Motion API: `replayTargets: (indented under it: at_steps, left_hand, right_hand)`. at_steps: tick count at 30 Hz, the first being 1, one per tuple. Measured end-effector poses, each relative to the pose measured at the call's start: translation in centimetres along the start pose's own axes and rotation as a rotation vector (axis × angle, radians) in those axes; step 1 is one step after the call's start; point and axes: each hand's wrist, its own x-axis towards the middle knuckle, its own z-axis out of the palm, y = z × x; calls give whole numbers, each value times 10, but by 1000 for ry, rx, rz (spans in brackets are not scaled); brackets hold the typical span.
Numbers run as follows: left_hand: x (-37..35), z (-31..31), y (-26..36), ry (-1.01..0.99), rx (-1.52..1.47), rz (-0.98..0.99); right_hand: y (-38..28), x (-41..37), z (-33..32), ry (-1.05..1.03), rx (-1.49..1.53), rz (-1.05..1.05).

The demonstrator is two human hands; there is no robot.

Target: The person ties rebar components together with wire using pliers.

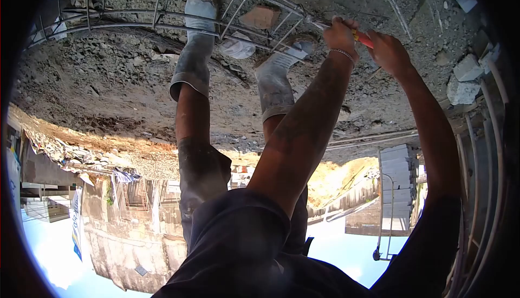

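Both hands are at a red-and-yellow-handled tool (364,39), which looks like pincers. My left hand (340,34), with a chain bracelet at the wrist, is closed round its part nearer the metal head. My right hand (389,53) is closed on the red handle farther back. The slim metal end reaches the end of a long rebar cage (244,16), where bars meet. The jaws and any wire in them are too small to make out. Fingers partly hide the handles.
The view is upside down. My legs in grey rubber boots (197,43) stand beside the cage on rough soil. A brick piece (260,17) lies near the bars. Concrete lumps (465,81) and long pipes (490,135) are at right, with stacked blocks (395,184) beyond.
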Motion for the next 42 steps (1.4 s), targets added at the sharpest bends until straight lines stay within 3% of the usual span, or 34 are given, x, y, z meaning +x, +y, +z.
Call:
replayTargets:
  at_steps: [5,7,8,9,11,13,15,16,17,18,19,21,23,25,27,28,29,31,32,33,35,37,39,40,41,42]
  left_hand:
    - [7,13,-13,90,-49,77]
    - [8,21,-17,283,-105,136]
    - [-4,21,-7,255,56,-29]
    - [-14,24,3,256,51,-29]
    - [-29,28,17,533,22,-204]
    - [-19,11,18,452,28,-206]
    - [-3,-8,29,19,-149,-358]
    - [-9,-15,43,-143,-150,-460]
    - [-10,-22,48,-146,-147,-458]
    - [-12,-29,51,-209,-105,-466]
    - [-12,-34,52,-275,-66,-475]
    - [-20,-39,60,-291,-91,-524]
    - [-27,-40,67,-272,74,-472]
    - [-22,-50,64,-310,92,-491]
    - [-21,-56,63,-308,122,-447]
    - [-19,-62,57,-324,106,-451]
    - [-24,-60,49,-322,107,-456]
    - [-36,-50,27,-81,350,25]
    - [-39,-41,19,-94,514,139]
    - [-40,-36,18,-97,517,125]
    - [-46,-22,30,126,444,-155]
    - [-38,-38,44,-8,408,-203]
    - [-22,-64,58,-439,0,-464]
    - [-30,-66,65,-451,59,-457]
    - [-29,-67,68,-462,62,-453]
    - [-32,-73,68,-492,52,-466]
  right_hand:
    - [4,9,-13,-26,-33,-37]
    - [2,4,-10,25,-47,-50]
    - [-2,0,-12,71,-53,-59]
    - [-7,-7,-14,69,-56,-63]
    - [-37,-27,-29,78,-178,12]
    - [-65,-39,-53,76,-194,32]
    - [-92,-40,-80,90,-205,52]
    - [-105,-38,-95,-53,-23,113]
    - [-111,-36,-106,-194,159,173]
    - [-109,-27,-113,-588,667,407]
    - [-98,-31,-90,-646,1173,496]
    - [-113,-40,-89,-718,1678,746]
    - [-122,-42,-67,-704,1881,734]
    - [-136,-45,-58,-639,1818,753]
    - [-145,-45,-42,-556,1392,734]
    - [-141,-47,-13,-401,913,614]
    - [-136,-50,-12,-403,914,619]
    - [-127,-58,-16,-37,218,431]
    - [-127,-55,-27,-42,138,454]
    - [-131,-57,-32,-49,136,467]
    - [-137,-58,-40,-21,117,434]
    - [-133,-55,-47,-10,87,384]
    - [-125,-44,-55,-642,812,334]
    - [-145,-53,-56,-570,1459,580]
    - [-159,-55,-49,-515,1851,699]
    - [-160,-58,-37,-550,1924,665]
